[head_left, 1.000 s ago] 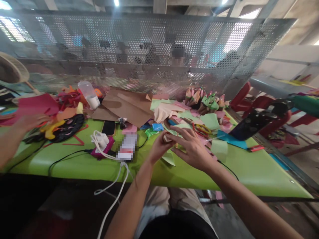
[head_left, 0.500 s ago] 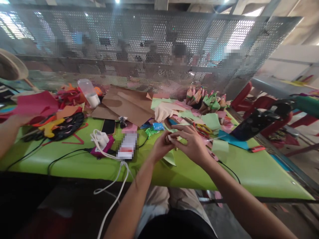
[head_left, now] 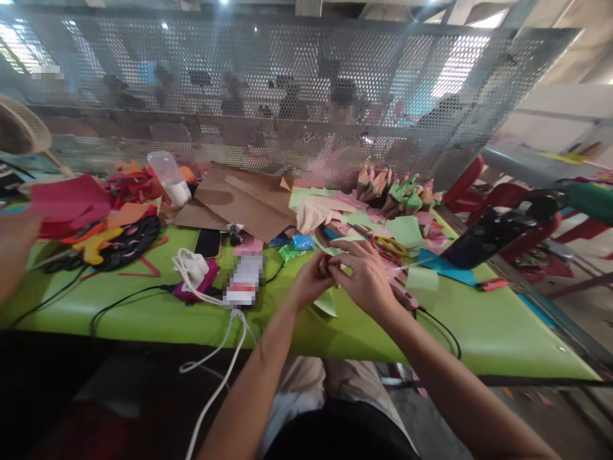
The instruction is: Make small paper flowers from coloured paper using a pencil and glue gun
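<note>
My left hand (head_left: 311, 279) and my right hand (head_left: 363, 273) meet above the green table (head_left: 383, 338), fingertips pressed together. The left fingers curl inward, and the right thumb and forefinger pinch close against them. Whatever lies between the fingertips is too small and covered to make out. Just under the hands, a pale green paper piece (head_left: 326, 303) rests on the table. Beyond them lie a small blue and green packet (head_left: 297, 246) and yellow-handled scissors (head_left: 390, 248). To the right of my right hand is a pink corded tool (head_left: 405, 296).
Brown paper sheets (head_left: 239, 203) and paper bundles (head_left: 402, 191) fill the back. A phone (head_left: 245, 281) with white cables and a purple power adapter (head_left: 195, 281) lie left. A dark bottle (head_left: 486, 236) leans at right. Another person's arm (head_left: 16, 255) reaches in from the left.
My hands stay in nearly the same place, with the fingertips shifting slightly. The other person's arm at the left has moved a little.
</note>
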Tool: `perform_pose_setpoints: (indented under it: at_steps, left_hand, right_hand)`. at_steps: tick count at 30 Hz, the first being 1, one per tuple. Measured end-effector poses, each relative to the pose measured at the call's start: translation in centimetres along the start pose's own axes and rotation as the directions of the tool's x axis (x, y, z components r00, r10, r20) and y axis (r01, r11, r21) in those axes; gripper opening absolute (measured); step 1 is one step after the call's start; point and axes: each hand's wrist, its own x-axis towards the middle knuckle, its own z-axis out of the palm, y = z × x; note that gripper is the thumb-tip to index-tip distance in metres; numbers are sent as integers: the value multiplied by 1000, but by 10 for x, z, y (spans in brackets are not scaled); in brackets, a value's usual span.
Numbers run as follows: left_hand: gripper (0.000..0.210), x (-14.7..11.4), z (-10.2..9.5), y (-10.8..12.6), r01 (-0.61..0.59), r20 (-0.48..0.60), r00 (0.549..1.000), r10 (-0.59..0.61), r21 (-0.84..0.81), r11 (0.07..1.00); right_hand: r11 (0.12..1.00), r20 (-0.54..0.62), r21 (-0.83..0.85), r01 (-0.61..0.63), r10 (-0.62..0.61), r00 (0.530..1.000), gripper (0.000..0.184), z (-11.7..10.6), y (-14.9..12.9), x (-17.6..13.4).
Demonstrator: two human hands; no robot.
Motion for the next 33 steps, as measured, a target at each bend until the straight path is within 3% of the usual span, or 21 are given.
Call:
perform_pose_setpoints:
  at_steps: [9, 16, 22, 29, 33]
  left_hand:
    - [29, -1, 2, 2, 0, -32, 999, -5, -152, 988]
    - [28, -1, 2, 5, -15, -64, 998, 5, -166, 986]
    - [30, -3, 1, 8, 14, -74, 997, -25, -153, 988]
    - [50, -2, 3, 4, 28, -2, 1000, -31, -344, 938]
    - [52, -2, 3, 2, 21, -3, 1000, -23, -375, 927]
  right_hand:
    - [998, -102, 46, 41, -36, 994, 18, -15, -6, -5]
    - [994, 4, -76, 77, -77, 997, 25, -15, -14, -13]
    - [998, 62, -41, 43, -40, 997, 19, -5, -12, -11]
    - [993, 19, 63, 99, -100, 995, 18, -9, -3, -10]
    - [990, -2, 90, 110, -110, 994, 24, -15, -1, -10]
